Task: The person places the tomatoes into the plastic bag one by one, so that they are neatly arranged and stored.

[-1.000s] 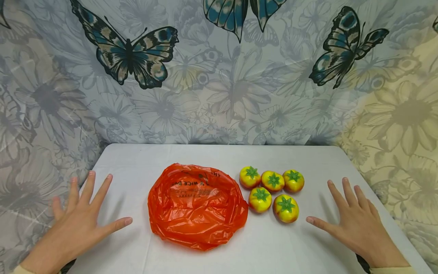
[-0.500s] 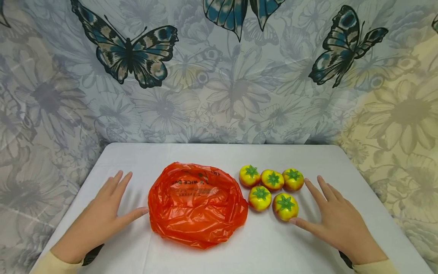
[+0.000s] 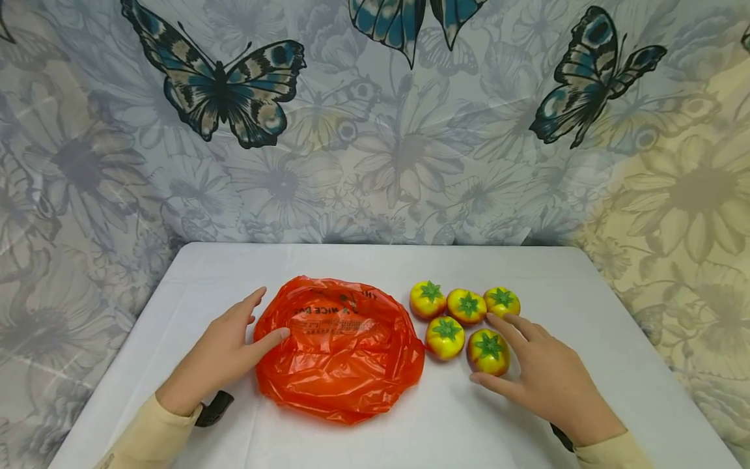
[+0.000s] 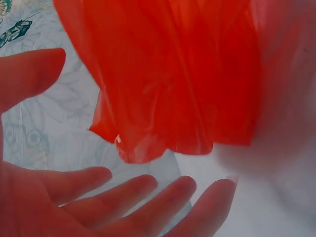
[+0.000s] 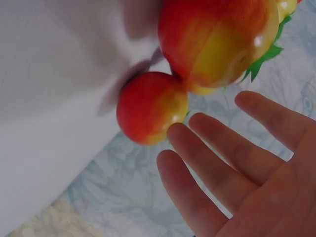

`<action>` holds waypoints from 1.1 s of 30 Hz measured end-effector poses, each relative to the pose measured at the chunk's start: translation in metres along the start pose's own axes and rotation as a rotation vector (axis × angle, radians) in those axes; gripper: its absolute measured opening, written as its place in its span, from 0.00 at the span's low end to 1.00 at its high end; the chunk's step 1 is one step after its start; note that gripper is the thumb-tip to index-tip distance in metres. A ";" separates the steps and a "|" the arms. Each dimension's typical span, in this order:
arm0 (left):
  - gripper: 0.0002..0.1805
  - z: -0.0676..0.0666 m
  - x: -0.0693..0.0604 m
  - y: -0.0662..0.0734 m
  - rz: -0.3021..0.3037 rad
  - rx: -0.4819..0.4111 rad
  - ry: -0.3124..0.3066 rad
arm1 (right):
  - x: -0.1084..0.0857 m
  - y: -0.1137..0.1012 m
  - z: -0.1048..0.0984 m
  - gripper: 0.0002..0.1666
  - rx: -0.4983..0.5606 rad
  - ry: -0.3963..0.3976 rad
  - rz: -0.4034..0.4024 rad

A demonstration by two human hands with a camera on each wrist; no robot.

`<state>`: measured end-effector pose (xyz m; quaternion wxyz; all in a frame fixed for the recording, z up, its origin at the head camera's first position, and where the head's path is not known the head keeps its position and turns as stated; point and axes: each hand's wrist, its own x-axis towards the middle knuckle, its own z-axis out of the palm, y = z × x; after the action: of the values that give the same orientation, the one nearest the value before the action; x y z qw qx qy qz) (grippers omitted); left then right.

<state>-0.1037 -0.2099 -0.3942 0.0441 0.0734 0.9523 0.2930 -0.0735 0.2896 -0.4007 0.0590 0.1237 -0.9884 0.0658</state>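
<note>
A crumpled red plastic bag [image 3: 346,365] with dark print lies on the white table. My left hand [image 3: 225,352] is at its left side, thumb over the bag's edge; in the left wrist view the fingers of this hand [image 4: 98,197] are spread below the bag [image 4: 163,79], gripping nothing. Several red-yellow tomatoes with green leaf tops stand right of the bag. My right hand [image 3: 545,371] reaches around the nearest tomato [image 3: 489,353], fingers spread. In the right wrist view, relaxed fingers of the hand [image 5: 237,173] lie beside two tomatoes, the larger one [image 5: 212,39] nearer the camera; contact is unclear.
The white table [image 3: 234,260] has its far edge against a patterned cloth [image 3: 404,156] with flowers and butterflies. The other tomatoes stand close together behind and to the left of the nearest one, between it and the bag.
Both hands have moved inward from the table's sides. My left hand has come to the bag's left edge, my right hand to the nearest tomato. Bag and tomatoes have stayed put.
</note>
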 end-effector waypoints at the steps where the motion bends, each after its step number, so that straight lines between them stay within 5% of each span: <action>1: 0.57 0.001 0.002 0.000 -0.007 -0.011 -0.006 | 0.001 -0.001 0.001 0.64 -0.004 -0.008 0.000; 33: 0.45 0.015 0.013 -0.001 0.007 -0.045 -0.037 | 0.008 -0.015 0.011 0.47 0.052 -0.095 0.060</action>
<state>-0.1146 -0.2007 -0.4080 0.0621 0.0813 0.9441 0.3133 -0.0788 0.2712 -0.4088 0.0069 0.0985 -0.9913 0.0871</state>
